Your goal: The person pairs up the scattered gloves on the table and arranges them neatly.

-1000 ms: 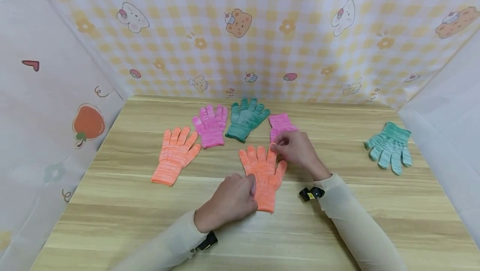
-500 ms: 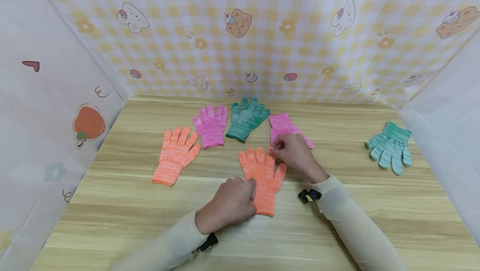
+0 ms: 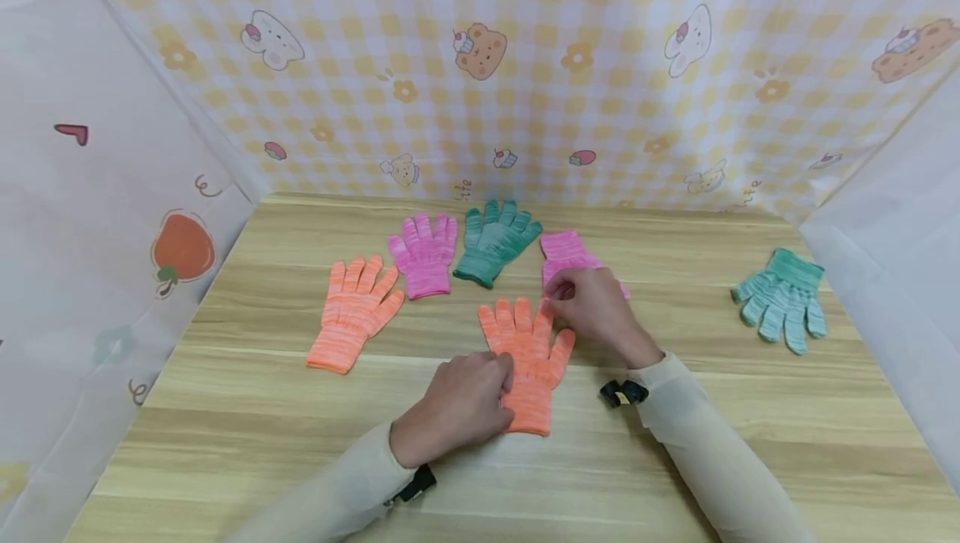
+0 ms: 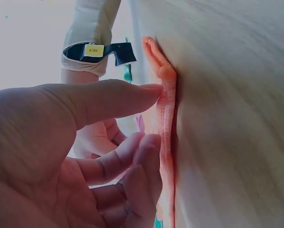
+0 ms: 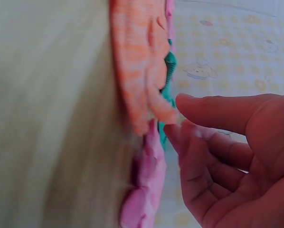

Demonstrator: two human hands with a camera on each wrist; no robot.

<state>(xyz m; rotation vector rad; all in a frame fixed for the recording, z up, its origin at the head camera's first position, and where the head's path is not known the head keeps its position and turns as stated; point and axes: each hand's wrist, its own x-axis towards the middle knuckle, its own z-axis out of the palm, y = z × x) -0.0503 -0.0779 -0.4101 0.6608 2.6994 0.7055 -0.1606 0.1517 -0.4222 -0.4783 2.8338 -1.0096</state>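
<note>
Left hand (image 3: 453, 401) and right hand (image 3: 596, 305), both half-curled, meet an orange glove (image 3: 529, 401), grip indeterminable, the right partly obstructing a pink glove (image 3: 564, 248) near a green glove (image 3: 495, 243).

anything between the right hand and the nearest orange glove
Nothing visible: the right hand is at the tip of one finger of the orange knit glove. A pink knit glove lies beyond, partly hidden by that hand.

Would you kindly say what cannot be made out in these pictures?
Head view: part of the rightmost pink glove, hidden by the right hand.
Head view: part of the nearer orange glove, covered by the left hand.
Left wrist view: lettering on the yellow label, too small.
</note>
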